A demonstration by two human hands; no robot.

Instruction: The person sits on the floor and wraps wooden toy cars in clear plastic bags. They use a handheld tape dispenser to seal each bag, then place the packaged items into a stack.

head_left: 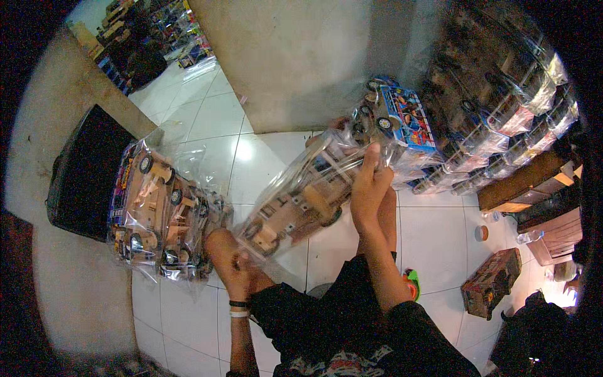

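A toy truck (pixel 301 204) in a clear plastic bag lies slantwise in front of me, its bare wooden underside and dark wheels showing. My right hand (pixel 372 188) grips its upper right end through the plastic, thumb on top. At the lower left end of the bag, my left hand (pixel 231 261) is closed on the loose plastic; its fingertips are partly hidden. Left of that hand stands a pile of bagged toy trucks (pixel 154 207), undersides turned toward me. Just beyond my right hand is another bagged toy truck with a blue printed side (pixel 407 116).
Many bagged toys (pixel 483 119) are stacked along the wall at right. A black case-like object (pixel 88 173) leans on the left wall. On the tiled floor at right are a worn box (pixel 491 283), a small round container (pixel 481 233) and a green-and-orange item (pixel 412 284).
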